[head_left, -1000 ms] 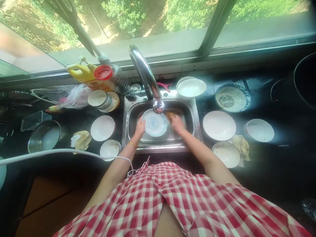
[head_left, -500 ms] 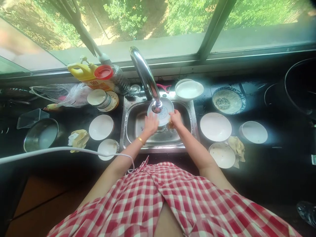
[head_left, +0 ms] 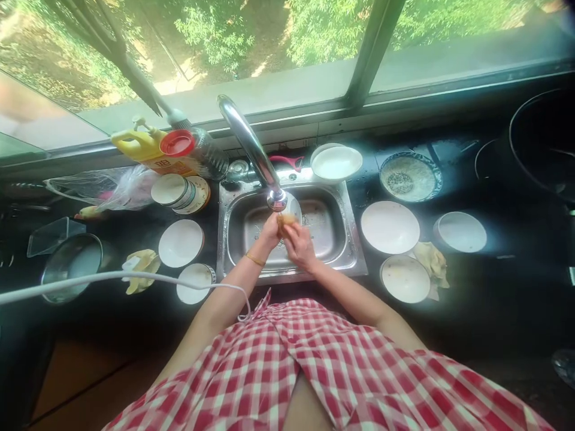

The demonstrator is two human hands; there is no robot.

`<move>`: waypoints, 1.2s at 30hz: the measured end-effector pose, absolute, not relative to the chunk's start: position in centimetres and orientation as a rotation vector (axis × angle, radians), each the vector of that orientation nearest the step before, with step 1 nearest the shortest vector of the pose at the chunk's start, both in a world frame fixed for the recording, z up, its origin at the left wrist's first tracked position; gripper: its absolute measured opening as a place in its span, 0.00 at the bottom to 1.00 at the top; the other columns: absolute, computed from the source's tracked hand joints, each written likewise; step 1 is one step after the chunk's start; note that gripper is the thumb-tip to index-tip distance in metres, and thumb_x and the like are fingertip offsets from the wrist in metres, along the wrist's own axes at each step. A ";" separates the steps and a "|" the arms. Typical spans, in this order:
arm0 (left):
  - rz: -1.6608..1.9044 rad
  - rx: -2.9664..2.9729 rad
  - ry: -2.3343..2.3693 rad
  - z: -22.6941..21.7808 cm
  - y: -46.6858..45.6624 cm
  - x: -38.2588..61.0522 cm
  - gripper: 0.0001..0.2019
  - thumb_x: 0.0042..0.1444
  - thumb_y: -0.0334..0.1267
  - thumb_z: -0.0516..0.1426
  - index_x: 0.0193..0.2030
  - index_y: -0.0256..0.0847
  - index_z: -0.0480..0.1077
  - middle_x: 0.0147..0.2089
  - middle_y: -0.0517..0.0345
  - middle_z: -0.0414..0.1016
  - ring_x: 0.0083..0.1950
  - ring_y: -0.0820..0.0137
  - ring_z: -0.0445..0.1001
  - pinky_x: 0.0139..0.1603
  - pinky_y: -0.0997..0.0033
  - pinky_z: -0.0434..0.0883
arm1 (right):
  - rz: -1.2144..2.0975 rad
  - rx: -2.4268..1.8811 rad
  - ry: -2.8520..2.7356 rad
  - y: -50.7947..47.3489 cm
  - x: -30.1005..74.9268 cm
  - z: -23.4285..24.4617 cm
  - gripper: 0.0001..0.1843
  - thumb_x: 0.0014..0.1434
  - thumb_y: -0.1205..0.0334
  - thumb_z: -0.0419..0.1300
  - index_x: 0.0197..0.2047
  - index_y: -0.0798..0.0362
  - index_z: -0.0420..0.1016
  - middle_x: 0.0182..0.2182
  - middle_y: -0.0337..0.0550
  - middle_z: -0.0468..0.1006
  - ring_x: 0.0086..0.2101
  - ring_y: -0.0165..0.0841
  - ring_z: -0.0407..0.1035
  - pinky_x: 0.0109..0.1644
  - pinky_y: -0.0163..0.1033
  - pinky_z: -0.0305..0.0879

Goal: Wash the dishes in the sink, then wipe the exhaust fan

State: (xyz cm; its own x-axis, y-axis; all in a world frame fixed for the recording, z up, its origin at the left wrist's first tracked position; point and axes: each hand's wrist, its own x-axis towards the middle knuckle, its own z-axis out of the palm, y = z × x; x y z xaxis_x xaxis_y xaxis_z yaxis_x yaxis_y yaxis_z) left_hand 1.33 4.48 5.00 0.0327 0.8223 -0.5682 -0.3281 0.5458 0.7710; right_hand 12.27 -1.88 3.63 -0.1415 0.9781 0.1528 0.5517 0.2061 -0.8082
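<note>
Under the chrome faucet [head_left: 250, 140], my left hand [head_left: 270, 232] grips a white plate [head_left: 293, 206], which is tilted on edge above the sink [head_left: 330, 230]. My right hand [head_left: 300, 244] is closed on a yellowish-brown cloth [head_left: 286, 221] and presses it against the plate's near side. Both hands are close together over the left part of the basin. Fingers and cloth hide the lower part of the plate.
White bowls [head_left: 336, 163] stand behind the sink's right corner. More bowls [head_left: 390, 227] are to the right, beside a crumpled cloth [head_left: 432, 266]. Left of the sink are bowls [head_left: 181, 242], a metal basin [head_left: 74, 263] and a yellow jug [head_left: 139, 143]. A white cable [head_left: 112, 275] crosses my left arm.
The plate has turned from facing up to a steep tilt and shifted slightly left. My right hand has moved left with the cloth, from the plate's right rim to beside my left hand.
</note>
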 end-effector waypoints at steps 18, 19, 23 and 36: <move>0.842 0.522 1.195 7.5 3.4 -0.9 0.21 0.63 0.48 0.57 0.56 0.34 0.74 0.52 0.45 0.80 0.59 0.56 0.75 0.63 0.54 0.70 | 1.385 -1.452 -1.483 11.6 15.4 4.2 0.21 0.61 0.63 0.55 0.55 0.54 0.78 0.56 0.47 0.77 0.56 0.41 0.70 0.65 0.50 0.61; 0.866 0.527 1.191 8.1 3.7 -1.0 0.22 0.65 0.49 0.56 0.57 0.35 0.73 0.53 0.46 0.80 0.60 0.55 0.74 0.64 0.54 0.70 | 1.456 -1.439 -1.401 12.1 16.7 3.5 0.21 0.62 0.62 0.53 0.55 0.55 0.78 0.55 0.48 0.78 0.56 0.40 0.70 0.65 0.49 0.62; 0.984 0.556 1.162 9.4 5.6 -0.7 0.26 0.70 0.53 0.46 0.61 0.37 0.70 0.59 0.46 0.77 0.64 0.55 0.71 0.65 0.50 0.68 | 1.174 -1.525 -1.153 7.5 17.9 1.1 0.27 0.67 0.59 0.43 0.61 0.57 0.72 0.60 0.53 0.73 0.61 0.37 0.65 0.69 0.49 0.56; 0.973 0.535 1.383 6.2 2.7 2.1 0.27 0.71 0.49 0.40 0.67 0.37 0.64 0.67 0.46 0.69 0.67 0.63 0.69 0.66 0.59 0.69 | 1.012 -1.608 -1.716 7.3 7.8 8.6 0.21 0.68 0.57 0.52 0.59 0.56 0.72 0.52 0.54 0.75 0.56 0.48 0.66 0.63 0.51 0.61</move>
State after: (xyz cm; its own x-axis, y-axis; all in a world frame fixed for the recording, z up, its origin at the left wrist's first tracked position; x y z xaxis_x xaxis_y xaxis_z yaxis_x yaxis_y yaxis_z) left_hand 2.14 2.73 6.18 -0.0922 0.8199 -0.5651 -0.2543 0.5293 0.8094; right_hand 7.83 7.34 8.64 -0.1116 0.9899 -0.0875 0.5556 -0.0109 -0.8314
